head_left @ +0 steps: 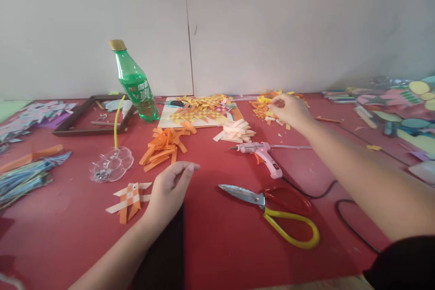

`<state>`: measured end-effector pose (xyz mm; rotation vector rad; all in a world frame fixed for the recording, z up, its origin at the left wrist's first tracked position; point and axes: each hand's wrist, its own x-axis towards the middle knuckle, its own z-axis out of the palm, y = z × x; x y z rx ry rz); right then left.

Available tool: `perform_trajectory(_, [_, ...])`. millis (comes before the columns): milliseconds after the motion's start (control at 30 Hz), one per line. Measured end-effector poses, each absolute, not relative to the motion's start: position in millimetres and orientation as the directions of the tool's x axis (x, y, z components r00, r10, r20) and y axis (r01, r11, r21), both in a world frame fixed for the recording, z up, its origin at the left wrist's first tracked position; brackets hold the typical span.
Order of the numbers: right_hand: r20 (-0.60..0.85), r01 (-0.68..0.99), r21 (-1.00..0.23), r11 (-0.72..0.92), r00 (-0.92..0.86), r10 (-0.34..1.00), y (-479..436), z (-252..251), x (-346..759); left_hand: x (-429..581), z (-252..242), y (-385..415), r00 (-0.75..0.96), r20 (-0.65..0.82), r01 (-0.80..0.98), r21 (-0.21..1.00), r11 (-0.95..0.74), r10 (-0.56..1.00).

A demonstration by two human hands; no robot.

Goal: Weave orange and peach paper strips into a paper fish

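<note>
My left hand (170, 190) hovers low over the red table, fingers curled and thumb against the forefinger; what it pinches, if anything, cannot be made out. Beside it on the left lies a woven fish (129, 198) of orange and cream paper strips with a small eye. Just beyond are loose orange paper strips (165, 145). My right hand (288, 108) reaches to a pile of yellow and orange paper scraps (265, 104), fingertips pinched together; anything between them is too small to name. Cream paper strips (236, 130) lie between the hands.
A pink glue gun (260, 152) with a black cord and scissors (246, 194) lie at centre right. Left stand a green bottle (137, 88), a clear flower-shaped tray (117, 163) and a brown frame (84, 132). A white board (166, 120) bears yellow woven paper. Paper cutouts (390, 99) cover the far right.
</note>
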<state>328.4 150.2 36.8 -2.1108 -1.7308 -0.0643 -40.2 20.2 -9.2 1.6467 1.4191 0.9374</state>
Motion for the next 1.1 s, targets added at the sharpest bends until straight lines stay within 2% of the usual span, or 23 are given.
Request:
perform_trajectory(100, [0.174, 0.965, -0.224, -0.133, 0.174, 0.969, 107.8, 42.7, 308.4, -38.5, -9.2, 18.6, 0.120, 0.052, 0.429, 0.898, -0.099, 0.991])
perform_trajectory(267, [-0.181, 0.982, -0.157, -0.100, 0.071, 0.981, 33.9, 28.0, 297.8, -35.0, -6.7, 15.4, 0.147, 0.054, 0.432, 0.895, -0.113, 0.988])
perform_trajectory(367, [-0.237, 0.984, -0.144, -0.104, 0.068, 0.969, 16.7, 17.8, 296.7, -34.3, -5.1, 14.8, 0.149, 0.054, 0.438, 0.892, -0.115, 0.987])
perform_trajectory(667, [-0.208, 0.990, -0.075, -0.123, 0.105, 0.973, 34.6, 21.4, 298.3, -37.0, -6.4, 17.4, 0.127, 0.061, 0.444, 0.889, -0.112, 0.990])
perform_trajectory(833, [-0.179, 0.993, -0.077, -0.092, 0.077, 0.981, 45.7, 28.2, 302.9, -36.3, -5.7, 16.4, 0.141, 0.058, 0.447, 0.887, -0.116, 0.988])
perform_trajectory(1100, [0.116, 0.983, -0.158, 0.090, -0.072, 0.991, 91.6, 36.0, 261.2, -34.4, -3.1, 14.1, 0.202, 0.076, 0.464, 0.871, -0.164, 0.976])
